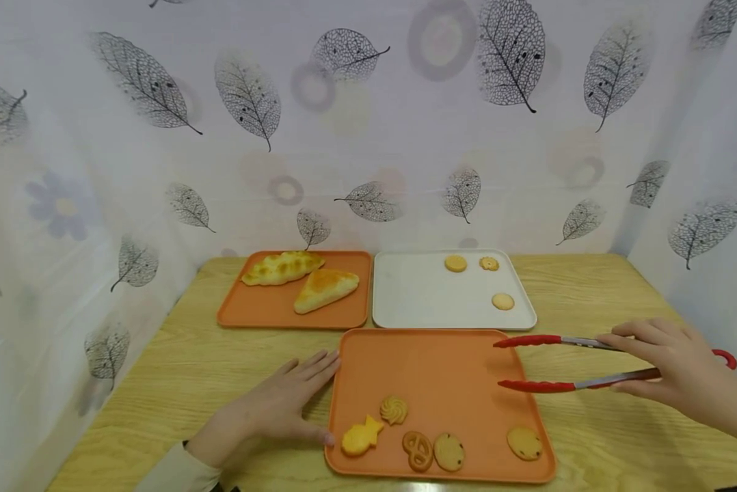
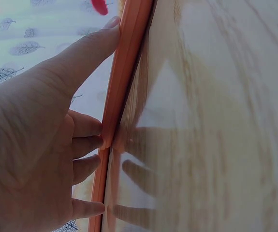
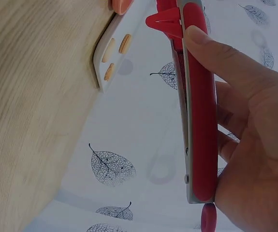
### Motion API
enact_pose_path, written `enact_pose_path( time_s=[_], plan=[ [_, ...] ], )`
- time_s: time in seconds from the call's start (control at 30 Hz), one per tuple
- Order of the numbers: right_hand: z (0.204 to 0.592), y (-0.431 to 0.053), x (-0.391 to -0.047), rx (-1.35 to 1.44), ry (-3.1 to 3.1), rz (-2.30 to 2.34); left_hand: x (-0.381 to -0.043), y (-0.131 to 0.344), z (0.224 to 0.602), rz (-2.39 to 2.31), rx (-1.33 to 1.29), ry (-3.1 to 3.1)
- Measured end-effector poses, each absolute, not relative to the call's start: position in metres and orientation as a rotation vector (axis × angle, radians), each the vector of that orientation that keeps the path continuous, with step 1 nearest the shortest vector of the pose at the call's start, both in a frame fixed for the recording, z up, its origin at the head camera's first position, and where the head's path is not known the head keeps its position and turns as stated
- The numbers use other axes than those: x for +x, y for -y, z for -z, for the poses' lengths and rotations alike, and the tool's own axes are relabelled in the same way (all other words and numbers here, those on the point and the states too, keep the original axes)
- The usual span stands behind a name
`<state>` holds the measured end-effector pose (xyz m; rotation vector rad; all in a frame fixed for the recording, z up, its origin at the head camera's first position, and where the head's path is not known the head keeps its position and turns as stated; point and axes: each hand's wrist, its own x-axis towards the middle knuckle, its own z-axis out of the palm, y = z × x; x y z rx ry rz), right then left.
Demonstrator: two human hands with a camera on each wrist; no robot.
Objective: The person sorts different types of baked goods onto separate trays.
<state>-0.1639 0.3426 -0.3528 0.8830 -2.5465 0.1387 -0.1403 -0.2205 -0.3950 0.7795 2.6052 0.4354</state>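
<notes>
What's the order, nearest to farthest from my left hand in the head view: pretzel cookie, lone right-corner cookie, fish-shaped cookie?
From your left hand:
1. Fish-shaped cookie: near left corner, front orange tray.
2. Pretzel cookie: near edge, left of centre.
3. Lone right-corner cookie: near right corner.

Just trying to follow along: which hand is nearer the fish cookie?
Left. The left hand is at the left edge of the front tray, just left of the fish cookie. The right hand, holding tongs, is past that tray's right side, farther away.

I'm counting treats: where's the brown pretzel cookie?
In the head view, the pretzel cookie lies on the nearer orange tray, just left of a round tan speckled cookie.
</notes>
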Motion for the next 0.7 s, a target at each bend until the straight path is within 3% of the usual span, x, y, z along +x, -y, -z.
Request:
enact_pose_path(
  time_s=[0.3,0.7],
  plan=[
    [0.358,-0.346,-0.132,0.892,2.579,-0.059,-0.141,0.220,0.395,-0.431,0.788,-2.605],
    [0.362,-0.352,-0.119,0.891,2.711,0.008,-0.142,0.221,0.395,-0.428,0.800,-2.606]
  ],
)
